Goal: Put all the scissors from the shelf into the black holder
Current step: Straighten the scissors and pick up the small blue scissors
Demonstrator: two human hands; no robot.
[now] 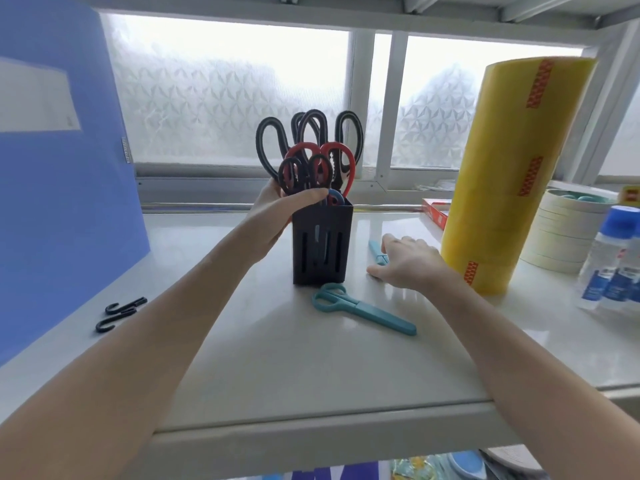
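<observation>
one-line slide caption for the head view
Left hand steadies scissor-filled black holder; right hand reaches one of two teal scissors on the shelf.

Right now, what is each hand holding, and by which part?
The left hand grips the black holder at its top rim. The right hand is closing on teal scissors lying on the shelf; whether it grips them cannot be told.

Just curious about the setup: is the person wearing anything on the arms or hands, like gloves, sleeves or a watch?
No. Both forearms are bare as far as the picture shows, with no sleeves in view. The left hand and the right hand have no gloves, and no watch, ring or bracelet shows.
</observation>
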